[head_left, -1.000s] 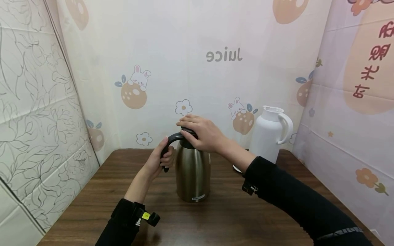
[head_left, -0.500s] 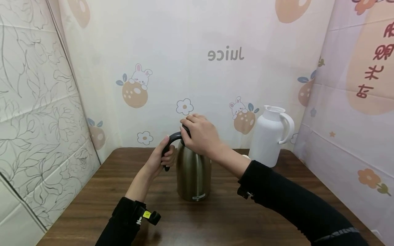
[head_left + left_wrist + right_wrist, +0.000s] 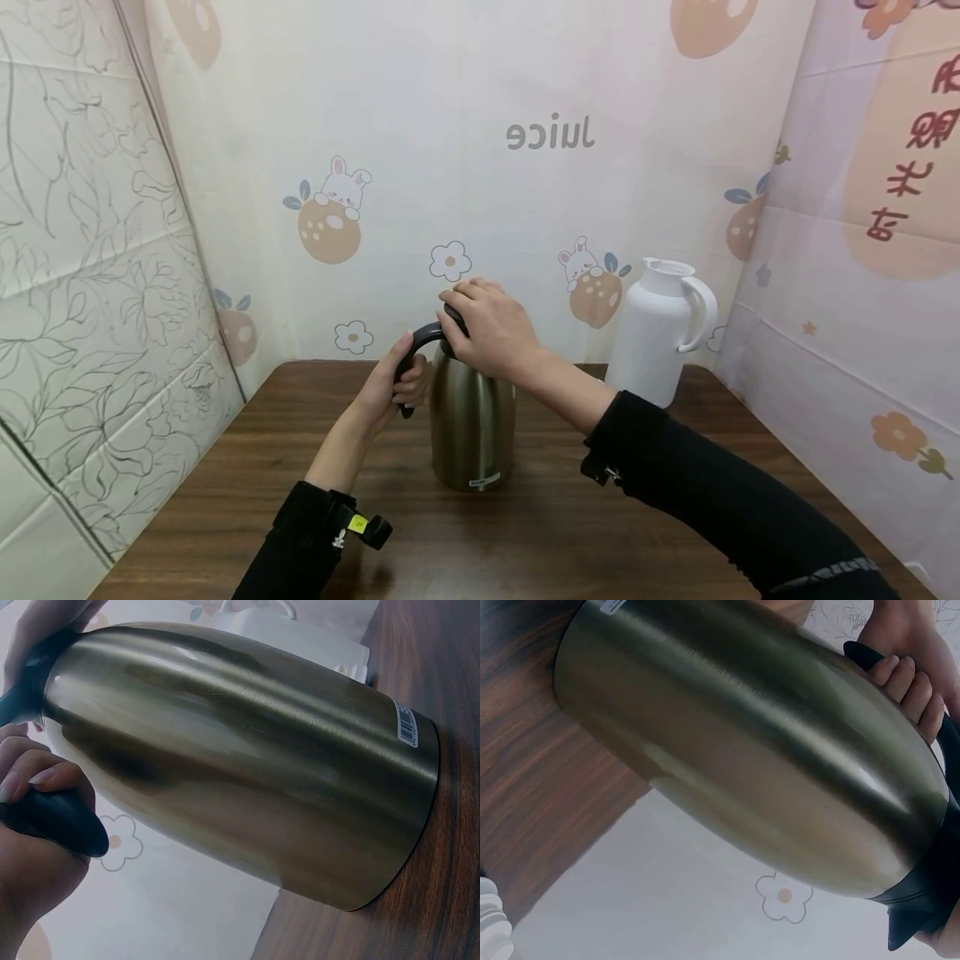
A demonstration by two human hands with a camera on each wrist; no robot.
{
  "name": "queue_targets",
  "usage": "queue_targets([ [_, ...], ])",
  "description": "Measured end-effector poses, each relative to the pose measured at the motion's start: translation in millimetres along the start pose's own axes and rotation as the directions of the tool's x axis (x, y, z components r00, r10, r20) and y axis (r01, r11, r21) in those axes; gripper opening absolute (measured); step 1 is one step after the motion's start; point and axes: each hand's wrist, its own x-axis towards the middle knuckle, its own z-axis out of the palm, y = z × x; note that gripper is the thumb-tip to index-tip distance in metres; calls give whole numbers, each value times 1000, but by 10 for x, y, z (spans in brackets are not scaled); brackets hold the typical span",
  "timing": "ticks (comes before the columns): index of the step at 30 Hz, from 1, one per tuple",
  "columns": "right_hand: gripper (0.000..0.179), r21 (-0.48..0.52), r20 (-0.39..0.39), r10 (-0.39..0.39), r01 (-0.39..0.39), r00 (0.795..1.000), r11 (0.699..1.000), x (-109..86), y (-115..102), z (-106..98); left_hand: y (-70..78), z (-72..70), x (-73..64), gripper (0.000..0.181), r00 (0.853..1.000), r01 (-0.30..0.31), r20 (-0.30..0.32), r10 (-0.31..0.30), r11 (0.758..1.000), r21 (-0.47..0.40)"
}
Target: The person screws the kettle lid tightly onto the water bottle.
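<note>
A: What has the left grip (image 3: 390, 385) got?

B: The black handle (image 3: 426, 332) of the brassy metal jug (image 3: 472, 425), fingers wrapped round it. The handle's lower end pokes out below them.

A: And the right grip (image 3: 491, 329)?

B: Up top, grasping the black lid (image 3: 453, 317): fingers bent over it, thumb on the side by the handle. Much of the lid is hidden underneath.

A: Where's the jug itself?

B: Upright on the brown wood-grain counter (image 3: 300, 500), between the two arms. A small white barcode sticker (image 3: 406, 724) sits low on its side.

A: Anything further out?

B: A white jug (image 3: 651, 333) stands upright toward the back right of the counter, beyond the right forearm, its handle turned rightward. The right wrist view also cuts off some pale ridged thing (image 3: 491, 922) at its edge; I can't tell what.

A: And behind?

B: A pale backdrop (image 3: 450, 125) printed with rabbits, round fruit, flowers and a mirrored "Juice".
</note>
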Motion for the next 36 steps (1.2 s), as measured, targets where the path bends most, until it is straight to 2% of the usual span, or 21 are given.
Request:
queue_targets([
  [5, 36, 64, 25, -38, 36, 999, 997, -5, 71, -17, -12, -7, -12, 62, 1000, -2, 5, 2, 1000, -5],
  [12, 38, 136, 46, -129, 122, 991, 983, -4, 224, -23, -3, 4, -26, 61, 1000, -5, 10, 5, 1000, -22],
  [22, 37, 255, 9, -243, 233, 970, 939, 16, 363, -8, 2, 5, -42, 59, 1000, -10, 10, 10, 999, -32],
  [30, 35, 286, -12, -248, 241, 969, 927, 14, 384, 4, 2, 0, -28, 59, 1000, -15, 18, 15, 999, -33],
  [36, 35, 262, 12, -224, 213, 974, 941, -2, 363, -6, -4, -8, -18, 59, 1000, -12, 19, 13, 1000, -27],
])
